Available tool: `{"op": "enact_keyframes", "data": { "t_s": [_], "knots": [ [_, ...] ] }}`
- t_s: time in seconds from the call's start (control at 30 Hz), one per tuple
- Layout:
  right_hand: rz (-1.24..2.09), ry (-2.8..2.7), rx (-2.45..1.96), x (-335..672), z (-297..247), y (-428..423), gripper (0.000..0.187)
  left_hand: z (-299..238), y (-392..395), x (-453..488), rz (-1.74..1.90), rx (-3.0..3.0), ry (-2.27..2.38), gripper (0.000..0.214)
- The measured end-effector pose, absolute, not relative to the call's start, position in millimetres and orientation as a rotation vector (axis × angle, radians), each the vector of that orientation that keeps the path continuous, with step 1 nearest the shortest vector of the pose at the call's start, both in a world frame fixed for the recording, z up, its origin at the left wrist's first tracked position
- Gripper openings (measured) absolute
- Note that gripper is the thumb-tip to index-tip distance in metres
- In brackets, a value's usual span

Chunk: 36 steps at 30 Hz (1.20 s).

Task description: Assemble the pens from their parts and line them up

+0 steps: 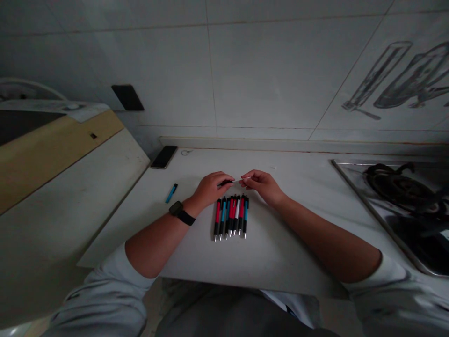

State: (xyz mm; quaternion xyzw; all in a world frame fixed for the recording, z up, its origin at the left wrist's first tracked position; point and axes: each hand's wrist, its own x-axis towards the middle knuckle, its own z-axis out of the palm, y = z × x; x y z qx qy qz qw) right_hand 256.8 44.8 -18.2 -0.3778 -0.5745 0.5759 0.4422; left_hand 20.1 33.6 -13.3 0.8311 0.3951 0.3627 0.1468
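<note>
Over the counter, my left hand (213,187) pinches a dark pen part (225,183). Facing it, my right hand (261,184) has its fingers closed on a thin pale piece like a pen refill (237,181), which meets the dark part's end. Just below both hands lies a row of several pens (230,217) with red, blue and white barrels, black grips and silver tips pointing toward me. A separate blue pen barrel (171,193) with a black end rests left of my left wrist.
A black phone (164,157) lies at the counter's back left, beside a small ring (185,152). On the left stands a large pale cabinet-like box (87,173). A gas stove (403,196) is set into the right side. A tiled wall (259,79) closes off the back.
</note>
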Motion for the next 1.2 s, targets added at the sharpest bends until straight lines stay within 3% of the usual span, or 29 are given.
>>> {"op": "enact_keyframes", "data": {
  "t_s": [0.6,1.0,1.2],
  "knots": [
    [1.401,-1.332,-0.931,261.8,-19.9,48.2,0.039,-12.4,35.8,17.1,1.137,2.315,1.227,0.01],
    [0.745,-1.431,-1.043,326.6,55.8,102.5,0.021,-17.2,38.8,12.8,1.124,2.263,1.277,0.012],
    [0.647,-1.617,-1.358,322.1,45.2,130.6,0.034,-16.6,39.3,11.0,1.091,2.278,1.296,0.011]
  ]
}}
